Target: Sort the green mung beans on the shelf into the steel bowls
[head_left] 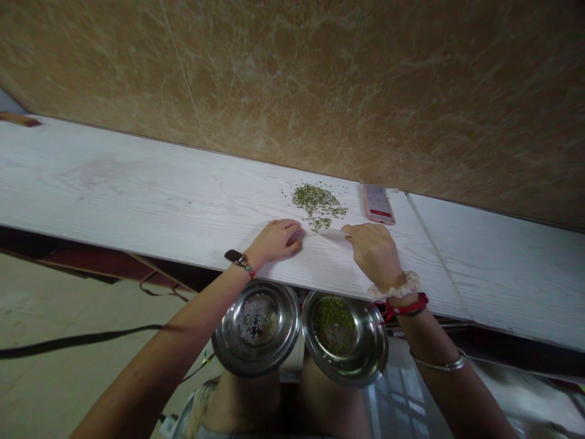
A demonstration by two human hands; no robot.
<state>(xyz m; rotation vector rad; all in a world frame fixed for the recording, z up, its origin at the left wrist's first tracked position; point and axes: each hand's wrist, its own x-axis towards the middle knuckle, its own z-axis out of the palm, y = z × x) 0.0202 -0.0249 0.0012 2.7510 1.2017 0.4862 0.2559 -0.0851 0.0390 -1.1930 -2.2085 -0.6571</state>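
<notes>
A loose pile of small green beans (317,203) lies on the white wood-grain tabletop (137,195). My left hand (276,239) rests on the table just left of the pile's near edge, fingers curled down, fingertips near a few stray beans. My right hand (373,249) lies to the right, fingers bent and pinched on a thin pale strip (333,232) that stretches toward my left hand. Below the table edge, two steel bowls sit on my knees: the left bowl (256,326) holds a few pale grains, the right bowl (345,336) holds green beans.
A phone in a pink case (379,203) lies flat right of the bean pile. A brown marbled wall (320,79) rises behind the table. A seam (432,244) crosses the tabletop on the right. A dark cable (77,340) runs over the floor at left.
</notes>
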